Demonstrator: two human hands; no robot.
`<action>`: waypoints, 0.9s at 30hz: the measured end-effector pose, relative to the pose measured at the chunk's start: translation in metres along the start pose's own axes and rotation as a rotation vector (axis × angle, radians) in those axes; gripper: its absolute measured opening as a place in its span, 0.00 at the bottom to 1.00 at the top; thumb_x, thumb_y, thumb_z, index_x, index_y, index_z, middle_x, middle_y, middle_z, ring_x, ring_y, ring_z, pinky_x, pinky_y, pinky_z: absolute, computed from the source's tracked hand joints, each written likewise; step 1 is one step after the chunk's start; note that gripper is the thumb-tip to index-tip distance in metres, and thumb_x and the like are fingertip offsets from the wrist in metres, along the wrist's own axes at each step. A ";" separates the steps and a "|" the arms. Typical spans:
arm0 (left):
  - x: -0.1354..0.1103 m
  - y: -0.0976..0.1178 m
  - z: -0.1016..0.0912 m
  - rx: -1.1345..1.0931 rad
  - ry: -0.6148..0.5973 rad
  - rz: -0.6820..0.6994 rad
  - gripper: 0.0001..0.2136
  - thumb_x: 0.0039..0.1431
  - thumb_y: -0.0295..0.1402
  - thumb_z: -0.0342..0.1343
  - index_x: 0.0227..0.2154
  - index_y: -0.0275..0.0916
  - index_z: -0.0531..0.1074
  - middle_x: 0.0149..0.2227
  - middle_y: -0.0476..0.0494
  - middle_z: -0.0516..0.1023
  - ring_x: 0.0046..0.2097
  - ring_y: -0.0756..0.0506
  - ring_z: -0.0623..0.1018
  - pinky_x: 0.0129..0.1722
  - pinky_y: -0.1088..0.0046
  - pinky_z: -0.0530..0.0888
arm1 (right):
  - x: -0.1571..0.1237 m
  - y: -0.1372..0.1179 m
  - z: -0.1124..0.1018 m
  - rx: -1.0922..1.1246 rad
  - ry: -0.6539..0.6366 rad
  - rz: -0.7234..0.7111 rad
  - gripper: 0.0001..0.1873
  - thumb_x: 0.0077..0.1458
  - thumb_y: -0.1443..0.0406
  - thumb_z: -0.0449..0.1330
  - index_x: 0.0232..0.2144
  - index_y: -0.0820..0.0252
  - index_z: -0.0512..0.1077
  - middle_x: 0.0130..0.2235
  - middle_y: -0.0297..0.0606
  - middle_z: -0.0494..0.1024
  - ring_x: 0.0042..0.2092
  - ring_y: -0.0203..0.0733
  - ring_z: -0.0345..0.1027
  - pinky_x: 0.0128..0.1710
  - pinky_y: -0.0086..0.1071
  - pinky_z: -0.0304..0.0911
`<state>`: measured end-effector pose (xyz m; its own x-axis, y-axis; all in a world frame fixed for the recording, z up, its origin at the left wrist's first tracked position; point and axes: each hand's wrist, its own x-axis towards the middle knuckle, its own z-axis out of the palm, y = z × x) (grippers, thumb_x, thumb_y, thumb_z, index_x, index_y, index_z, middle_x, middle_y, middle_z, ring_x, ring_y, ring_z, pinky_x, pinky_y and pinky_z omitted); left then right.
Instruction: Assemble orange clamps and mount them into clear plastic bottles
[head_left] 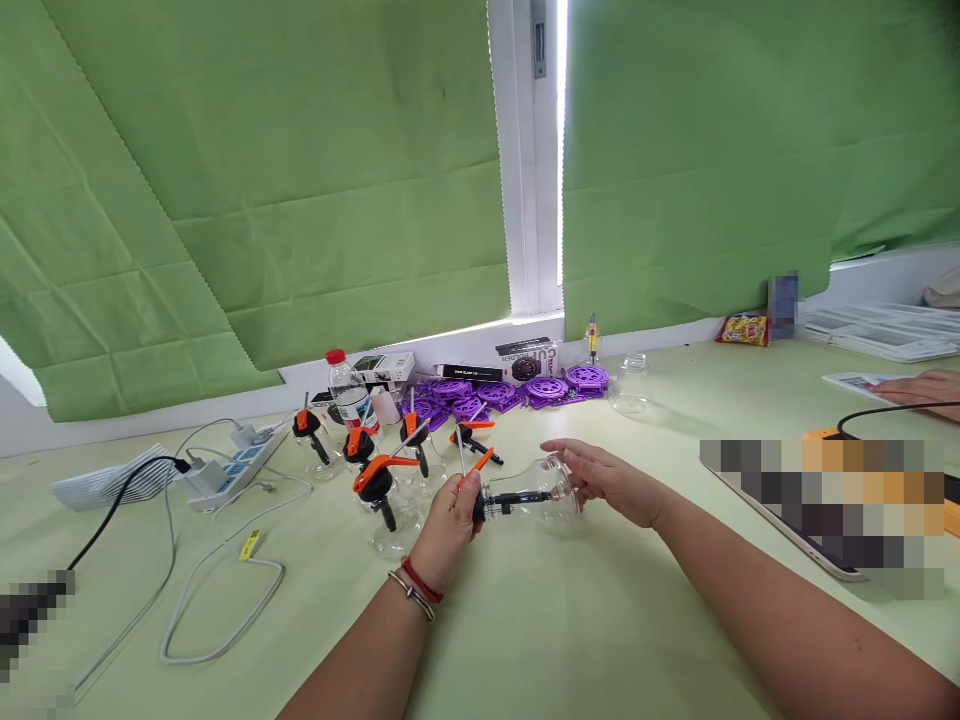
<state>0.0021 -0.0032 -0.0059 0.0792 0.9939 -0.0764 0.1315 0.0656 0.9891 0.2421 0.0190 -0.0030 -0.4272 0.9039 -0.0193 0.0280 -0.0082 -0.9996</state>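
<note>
My left hand [450,525], with bracelets at the wrist, is closed around the black and orange pump head [480,482] fitted in a clear glass bottle [536,492]. The bottle lies on its side above the pale green table [570,620]. My right hand [604,478] cups the bottle's wide base, fingers curled against the glass. Just left of my hands stand several more clear bottles with orange and black pump heads [375,480].
Purple plastic wheels [540,388] and small boxes [525,358] lie along the window sill edge. A water bottle with a red cap [349,392], a power strip [232,465] and loose cables [217,590] lie left. Another person's hand [919,388] rests far right.
</note>
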 end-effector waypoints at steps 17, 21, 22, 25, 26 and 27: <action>0.000 -0.003 -0.002 0.013 0.014 0.027 0.18 0.54 0.52 0.46 0.26 0.41 0.58 0.26 0.53 0.58 0.27 0.51 0.62 0.27 0.76 0.66 | 0.007 0.008 0.005 -0.006 -0.085 0.179 0.31 0.52 0.41 0.46 0.31 0.64 0.67 0.25 0.41 0.74 0.22 0.39 0.69 0.17 0.29 0.62; 0.002 -0.005 0.000 -0.033 0.019 -0.008 0.18 0.53 0.52 0.47 0.26 0.41 0.57 0.26 0.52 0.59 0.27 0.51 0.61 0.27 0.77 0.65 | 0.008 0.011 0.004 0.010 -0.069 0.146 0.33 0.52 0.40 0.44 0.33 0.65 0.69 0.28 0.42 0.73 0.23 0.37 0.68 0.19 0.31 0.64; 0.003 -0.006 0.000 -0.032 0.022 -0.015 0.18 0.53 0.52 0.46 0.26 0.41 0.57 0.26 0.52 0.59 0.27 0.51 0.61 0.26 0.77 0.65 | 0.006 0.010 0.003 0.035 -0.073 0.124 0.32 0.53 0.42 0.45 0.38 0.64 0.68 0.31 0.42 0.73 0.25 0.37 0.69 0.21 0.31 0.65; 0.005 -0.006 -0.001 -0.040 0.045 -0.036 0.18 0.54 0.52 0.46 0.26 0.42 0.57 0.26 0.52 0.59 0.27 0.51 0.61 0.27 0.76 0.65 | 0.001 0.005 -0.001 0.089 -0.124 0.053 0.28 0.53 0.50 0.56 0.53 0.53 0.58 0.45 0.43 0.68 0.32 0.38 0.70 0.26 0.34 0.68; 0.005 -0.005 -0.001 -0.049 0.056 -0.039 0.18 0.54 0.52 0.46 0.26 0.42 0.57 0.27 0.52 0.59 0.28 0.51 0.62 0.27 0.76 0.65 | -0.001 0.004 -0.003 0.085 -0.147 0.033 0.32 0.50 0.54 0.60 0.55 0.50 0.54 0.48 0.43 0.65 0.35 0.39 0.70 0.28 0.34 0.69; 0.005 -0.005 -0.001 -0.061 0.067 -0.039 0.18 0.53 0.52 0.46 0.26 0.42 0.57 0.27 0.52 0.59 0.28 0.51 0.62 0.28 0.76 0.65 | -0.002 0.003 -0.004 0.074 -0.167 0.012 0.35 0.48 0.57 0.63 0.55 0.48 0.53 0.50 0.43 0.63 0.37 0.40 0.70 0.30 0.35 0.69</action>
<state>0.0006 0.0012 -0.0111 0.0082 0.9941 -0.1082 0.0730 0.1073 0.9915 0.2468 0.0189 -0.0059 -0.5715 0.8201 -0.0289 -0.0295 -0.0558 -0.9980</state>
